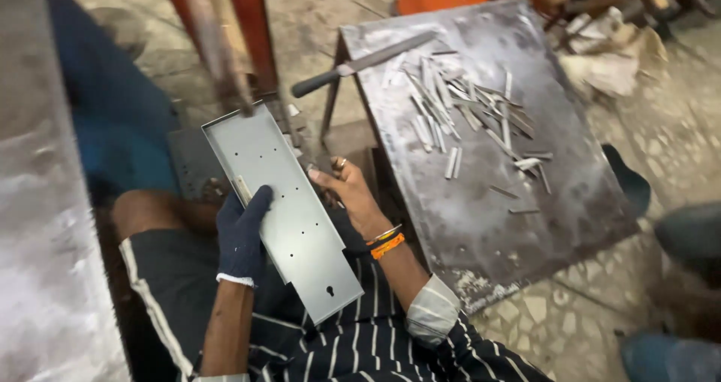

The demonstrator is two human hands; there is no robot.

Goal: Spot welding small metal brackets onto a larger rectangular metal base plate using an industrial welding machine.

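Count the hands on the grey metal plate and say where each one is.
2. The gloved left hand grips the plate's left edge near its middle. The bare right hand is at the right edge, fingers partly hidden behind the plate.

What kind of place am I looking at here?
Likely a small metal fabrication workshop: a gloved left hand holds a punched sheet-metal panel, cut metal strips litter a worn steel worktable, and a file lies on it.

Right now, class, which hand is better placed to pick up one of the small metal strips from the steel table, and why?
The right hand: it is bare, only touches the grey metal panel's edge, and lies nearest the metal strips. The gloved left hand grips the panel on the far side.
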